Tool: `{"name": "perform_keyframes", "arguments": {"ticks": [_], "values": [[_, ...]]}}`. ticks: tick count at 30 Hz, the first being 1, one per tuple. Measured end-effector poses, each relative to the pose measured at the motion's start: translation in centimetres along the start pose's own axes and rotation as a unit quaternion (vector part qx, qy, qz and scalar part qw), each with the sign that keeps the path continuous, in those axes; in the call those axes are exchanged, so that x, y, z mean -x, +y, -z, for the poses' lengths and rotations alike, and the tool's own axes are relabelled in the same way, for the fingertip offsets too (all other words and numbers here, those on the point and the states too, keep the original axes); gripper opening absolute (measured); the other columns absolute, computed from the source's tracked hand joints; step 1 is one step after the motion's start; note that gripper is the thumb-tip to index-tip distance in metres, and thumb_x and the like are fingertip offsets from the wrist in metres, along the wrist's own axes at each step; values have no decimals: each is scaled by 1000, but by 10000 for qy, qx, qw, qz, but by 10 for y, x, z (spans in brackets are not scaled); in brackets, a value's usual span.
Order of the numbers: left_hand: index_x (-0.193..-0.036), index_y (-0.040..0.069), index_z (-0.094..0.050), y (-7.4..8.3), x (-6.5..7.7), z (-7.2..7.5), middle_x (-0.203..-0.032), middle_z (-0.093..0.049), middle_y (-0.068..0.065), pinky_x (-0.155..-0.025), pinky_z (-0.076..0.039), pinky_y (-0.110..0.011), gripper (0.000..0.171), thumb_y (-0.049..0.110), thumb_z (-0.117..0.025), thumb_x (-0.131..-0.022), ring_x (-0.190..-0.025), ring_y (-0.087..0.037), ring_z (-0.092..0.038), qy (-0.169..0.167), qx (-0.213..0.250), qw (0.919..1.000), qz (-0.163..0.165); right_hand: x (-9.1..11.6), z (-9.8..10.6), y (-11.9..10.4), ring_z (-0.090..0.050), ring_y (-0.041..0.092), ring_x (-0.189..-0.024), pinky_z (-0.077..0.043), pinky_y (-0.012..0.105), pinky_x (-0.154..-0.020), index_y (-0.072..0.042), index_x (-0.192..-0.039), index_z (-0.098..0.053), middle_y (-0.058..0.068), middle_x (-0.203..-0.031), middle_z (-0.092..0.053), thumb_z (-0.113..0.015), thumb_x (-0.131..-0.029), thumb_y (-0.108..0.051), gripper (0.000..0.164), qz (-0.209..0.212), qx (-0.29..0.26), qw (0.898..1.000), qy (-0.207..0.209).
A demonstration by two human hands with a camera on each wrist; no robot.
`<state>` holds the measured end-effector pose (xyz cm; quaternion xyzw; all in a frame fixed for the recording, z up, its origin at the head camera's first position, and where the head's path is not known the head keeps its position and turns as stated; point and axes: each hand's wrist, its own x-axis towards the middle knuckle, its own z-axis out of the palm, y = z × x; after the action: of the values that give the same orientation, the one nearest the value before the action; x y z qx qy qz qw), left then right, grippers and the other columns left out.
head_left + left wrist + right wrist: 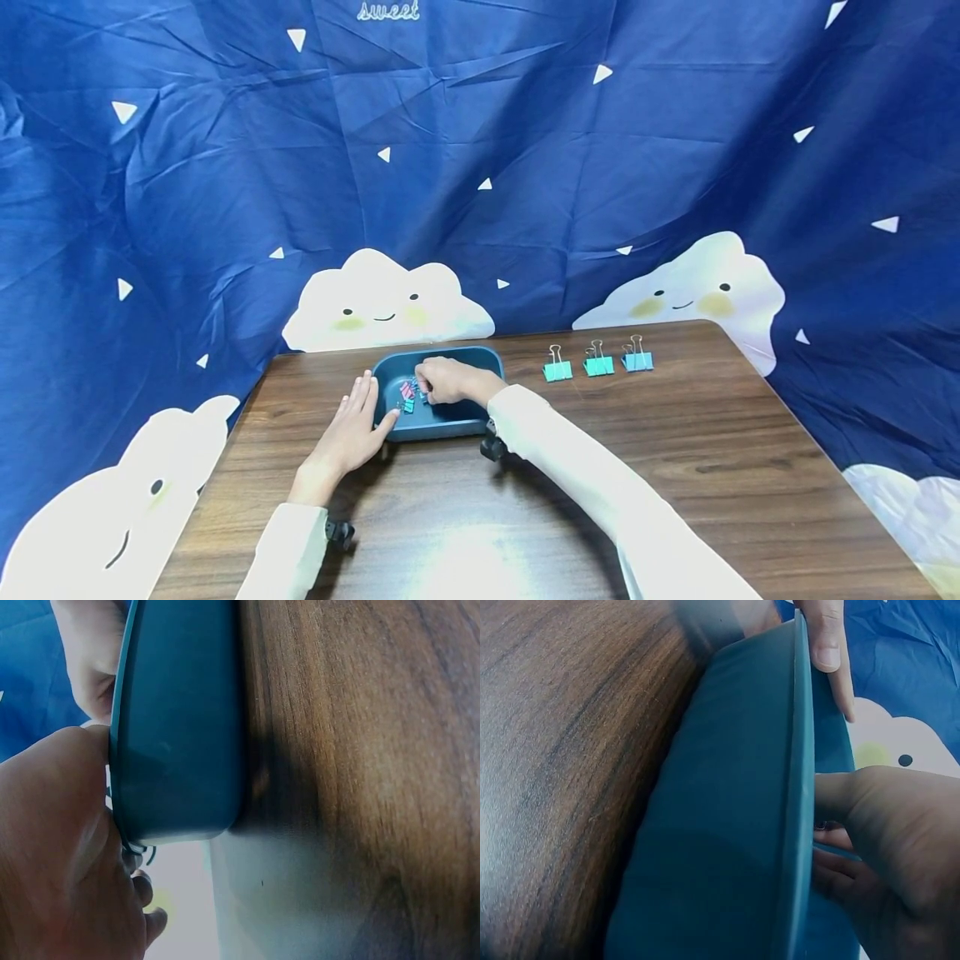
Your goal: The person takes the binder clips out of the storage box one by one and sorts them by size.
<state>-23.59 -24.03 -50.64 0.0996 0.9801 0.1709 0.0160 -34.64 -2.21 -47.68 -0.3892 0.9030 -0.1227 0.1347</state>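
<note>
A dark blue-green plastic bin (450, 429) stands at the far side of the table. My left hand (348, 433) rests along its left end with fingers straight, thumb over the front rim. My right hand (447, 381) reaches down inside the bin, fingers curled in a pinch. At those fingertips shows a small blue binder clip (423, 398), partly hidden by the hand; in the right wrist view the near wall (727, 795) covers the fingertips' lower part. Beside it on the bin's floor lie a pink binder clip (407, 390) and a small teal binder clip (408, 407).
Right of the bin, three larger binder clips stand in a row near the far edge: a green one (557, 370), a teal one (599, 365) and a blue one (637, 361). Behind the wooden table (675, 467) hangs a blue cloth (525, 125) with white clouds.
</note>
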Motion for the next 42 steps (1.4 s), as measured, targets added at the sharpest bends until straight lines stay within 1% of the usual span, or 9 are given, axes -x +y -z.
{"name": "perform_keyframes", "arguments": {"ticks": [4, 7, 10, 15, 19, 23, 28, 35, 42], "values": [[-167, -9, -14, 0, 0, 0, -177, -6, -27, -133, -16, -65, 86, 52, -44, -112, -165, -46, -9, 27, 85, 10000, -15, 2, 1, 1, -57, 13, -94, -52, 26, -84, -15, -104, -71, -1, -105, -61, -72, -99, -11, 6, 90, 18, 9999, 125], [-167, -8, -14, -1, -1, -1, -178, -6, -26, -133, -16, -65, 88, 55, -41, -112, -166, -45, -8, -7, 131, 9999, -23, 4, 2, 3, -59, 13, -98, -56, 30, -93, -14, -112, -78, -1, -111, -66, -71, -101, -15, 12, 246, 75, 9995, 198], [-167, -8, -14, -1, -1, -2, -178, -6, -27, -133, -16, -65, 88, 56, -40, -112, -165, -46, -9, -12, 110, 9999, -41, 5, 3, 4, -61, 14, -101, -57, 31, -96, -12, -115, -80, 0, -112, -68, -69, -103, -16, 16, 429, 37, 9987, 284], [-166, -9, -16, 0, -1, -1, -177, -8, -28, -132, -17, -66, 86, 52, -44, -112, -165, -47, -11, 51, 177, 9998, -43, 9, 6, 6, -65, 17, -109, -57, 33, -98, -12, -118, -80, 2, -117, -69, -67, -105, -16, 19, 578, -140, 9974, 412], [-166, -9, -17, 0, 1, -1, -177, -9, -28, -132, -17, -67, 87, 52, -44, -112, -165, -47, -10, 63, 232, 9997, -36, 12, 9, 6, -66, 19, -114, -58, 34, -99, -13, -121, -80, 3, -124, -70, -68, -104, -13, 20, 601, -257, 9970, 424], [-167, -8, -16, 1, 1, -1, -177, -8, -28, -132, -16, -67, 87, 53, -43, -111, -165, -47, -8, 38, 287, 9996, -14, 16, 13, 6, -65, 17, -111, -59, 32, -96, -12, -122, -80, 4, -126, -68, -71, -101, -8, 23, 528, -371, 9971, 413], [-168, -7, -14, 2, 0, 0, -178, -6, -26, -133, -15, -66, 86, 50, -46, -112, -166, -45, -7, -9, 285, 9996, 48, 22, 21, 7, -65, 16, -105, -58, 31, -95, -11, -122, -80, 3, -122, -70, -71, -100, -3, 25, 443, -689, 9950, 573], [-167, -8, -13, 3, 0, 1, -178, -5, -26, -133, -15, -66, 86, 50, -44, -112, -166, -46, -7, -19, 240, 9997, 61, 31, 31, 11, -69, 19, -111, -59, 34, -100, -13, -122, -80, 2, -121, -76, -71, -101, -6, 24, 637, -886, 9904, 853], [-168, -6, -11, 3, 0, 0, -179, -3, -24, -134, -14, -63, 85, 49, -45, -113, -166, -44, -6, -74, 167, 9998, 118, 38, 37, 18, -69, 20, -103, -59, 32, -95, -10, -114, -82, 4, -116, -70, -74, -97, -1, 21, 807, -1080, 9844, 1135]]}}
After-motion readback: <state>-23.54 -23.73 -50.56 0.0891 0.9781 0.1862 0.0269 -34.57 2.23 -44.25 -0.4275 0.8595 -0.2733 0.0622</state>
